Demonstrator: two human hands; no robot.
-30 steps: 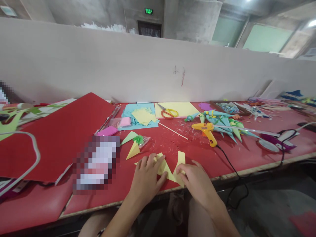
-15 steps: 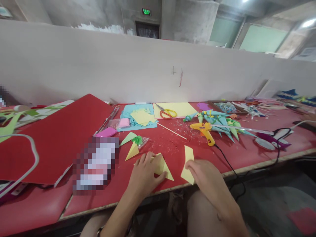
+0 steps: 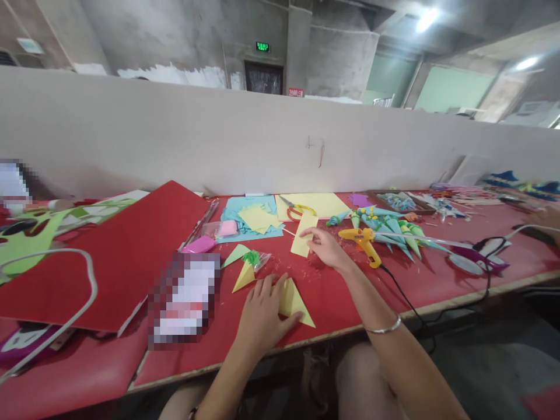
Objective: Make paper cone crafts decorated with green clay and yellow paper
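**While the left hand (image 3: 263, 309) presses a yellow sheet (image 3: 297, 300), the right hand (image 3: 322, 246) grips a yellow strip (image 3: 301, 238)**

Where the sheet lies on the red counter (image 3: 332, 303), to the left of the glue gun (image 3: 365, 245) and nearer the person, the left hand hides much of it; only a pointed part shows. This hand's grip is loose, palm down with its fingers laid flat. The right hand's grip is closed on the strip's edge, just left of the glue gun; whether the strip touches the counter is hard to tell. It covers part of the scissors (image 3: 306, 207) and one end of a thin stick (image 3: 288, 231), both also left of the glue gun.

Well left of the glue gun, near the left hand, is a yellow cone (image 3: 243, 279); farther left, a pixelated patch (image 3: 188, 300) masks whatever is there. Behind and right of the glue gun, blue and green cones (image 3: 396, 227) overlap too much to count. At the far right of the glue gun, a blurred form (image 3: 548, 220) is cut off by the frame.
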